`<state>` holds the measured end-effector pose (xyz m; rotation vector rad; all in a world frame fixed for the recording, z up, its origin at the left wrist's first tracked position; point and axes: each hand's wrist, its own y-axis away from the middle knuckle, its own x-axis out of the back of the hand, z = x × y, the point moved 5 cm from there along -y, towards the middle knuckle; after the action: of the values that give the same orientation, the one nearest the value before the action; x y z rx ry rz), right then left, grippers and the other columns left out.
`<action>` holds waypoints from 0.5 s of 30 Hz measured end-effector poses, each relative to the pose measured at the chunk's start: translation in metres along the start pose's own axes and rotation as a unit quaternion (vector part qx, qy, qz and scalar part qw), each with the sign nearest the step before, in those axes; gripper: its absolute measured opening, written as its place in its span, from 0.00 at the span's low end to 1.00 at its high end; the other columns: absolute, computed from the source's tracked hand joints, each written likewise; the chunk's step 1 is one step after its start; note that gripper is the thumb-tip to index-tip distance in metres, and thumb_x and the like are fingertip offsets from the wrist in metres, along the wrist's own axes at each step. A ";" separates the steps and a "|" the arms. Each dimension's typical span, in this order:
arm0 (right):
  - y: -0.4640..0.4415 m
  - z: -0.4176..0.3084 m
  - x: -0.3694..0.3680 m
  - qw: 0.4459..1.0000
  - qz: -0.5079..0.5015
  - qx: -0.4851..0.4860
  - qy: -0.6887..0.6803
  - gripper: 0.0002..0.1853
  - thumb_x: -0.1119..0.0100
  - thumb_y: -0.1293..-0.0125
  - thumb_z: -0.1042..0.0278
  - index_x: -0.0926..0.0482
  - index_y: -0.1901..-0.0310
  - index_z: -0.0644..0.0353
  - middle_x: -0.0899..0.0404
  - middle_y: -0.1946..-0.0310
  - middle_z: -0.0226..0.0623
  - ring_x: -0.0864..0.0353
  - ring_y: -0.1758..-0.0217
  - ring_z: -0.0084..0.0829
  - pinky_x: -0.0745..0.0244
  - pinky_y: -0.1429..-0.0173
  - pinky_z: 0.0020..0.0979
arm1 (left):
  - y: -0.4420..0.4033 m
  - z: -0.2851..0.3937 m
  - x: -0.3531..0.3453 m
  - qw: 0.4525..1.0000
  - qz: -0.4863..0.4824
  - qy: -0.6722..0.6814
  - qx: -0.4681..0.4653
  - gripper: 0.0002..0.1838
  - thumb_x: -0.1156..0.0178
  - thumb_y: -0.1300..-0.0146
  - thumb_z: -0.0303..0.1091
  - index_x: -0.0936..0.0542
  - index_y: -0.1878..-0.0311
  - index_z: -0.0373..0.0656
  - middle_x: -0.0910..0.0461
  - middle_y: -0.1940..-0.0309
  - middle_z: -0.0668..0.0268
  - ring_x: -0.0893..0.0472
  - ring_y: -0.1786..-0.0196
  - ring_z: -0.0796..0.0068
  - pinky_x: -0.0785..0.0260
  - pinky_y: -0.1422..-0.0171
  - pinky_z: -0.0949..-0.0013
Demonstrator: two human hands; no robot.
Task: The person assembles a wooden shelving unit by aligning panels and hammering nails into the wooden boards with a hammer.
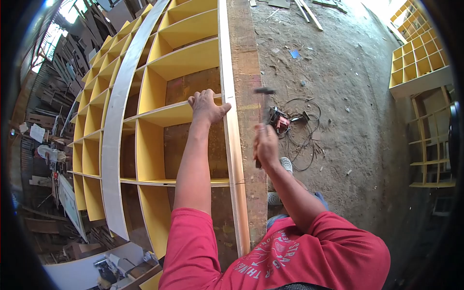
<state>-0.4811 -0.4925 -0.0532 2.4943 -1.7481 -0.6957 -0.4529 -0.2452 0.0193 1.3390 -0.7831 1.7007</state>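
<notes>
My left hand is on the end of a yellow divider board, its fingers curled over the edge and its thumb reaching toward the long pale edge strip. My right hand is wrapped round the handle of a hammer, whose dark, slightly blurred head points up and away, to the right of the strip. The yellow grid frame lies on a worn wooden table. A wide pale board runs lengthwise across the grid.
A red power tool with a looped cable lies on the dirt floor. More yellow grid frames stand at the far right. Scrap boards are stacked at the left. A person is at the far left.
</notes>
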 end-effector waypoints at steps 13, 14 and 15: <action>-0.020 0.005 0.021 0.962 0.180 0.089 -0.187 0.18 0.51 0.11 0.52 0.24 0.49 0.61 0.29 0.77 0.26 0.37 0.87 0.21 0.36 0.86 0.30 | 0.003 0.002 -0.001 0.999 -0.018 -0.024 0.016 0.38 0.27 0.52 0.63 0.18 0.47 0.41 0.16 0.42 0.53 0.26 0.33 0.54 0.45 0.21 0.56; -0.030 0.030 0.022 0.967 0.157 0.189 -0.065 0.18 0.51 0.11 0.52 0.23 0.49 0.61 0.30 0.77 0.26 0.37 0.87 0.21 0.36 0.85 0.30 | 0.006 0.001 -0.003 0.999 -0.022 -0.022 0.014 0.38 0.27 0.51 0.63 0.18 0.47 0.41 0.16 0.42 0.52 0.26 0.33 0.54 0.46 0.21 0.56; -0.050 0.075 0.019 0.948 0.128 0.287 0.059 0.18 0.51 0.11 0.52 0.23 0.49 0.61 0.30 0.77 0.26 0.37 0.86 0.20 0.35 0.85 0.30 | 0.005 0.002 -0.002 1.000 -0.021 -0.019 0.012 0.37 0.27 0.51 0.63 0.18 0.47 0.42 0.16 0.42 0.52 0.26 0.33 0.54 0.46 0.21 0.55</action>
<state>-0.4587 -0.4734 -0.1404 2.4567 -2.4396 -0.0091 -0.4567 -0.2495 0.0178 1.3974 -0.7531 1.6606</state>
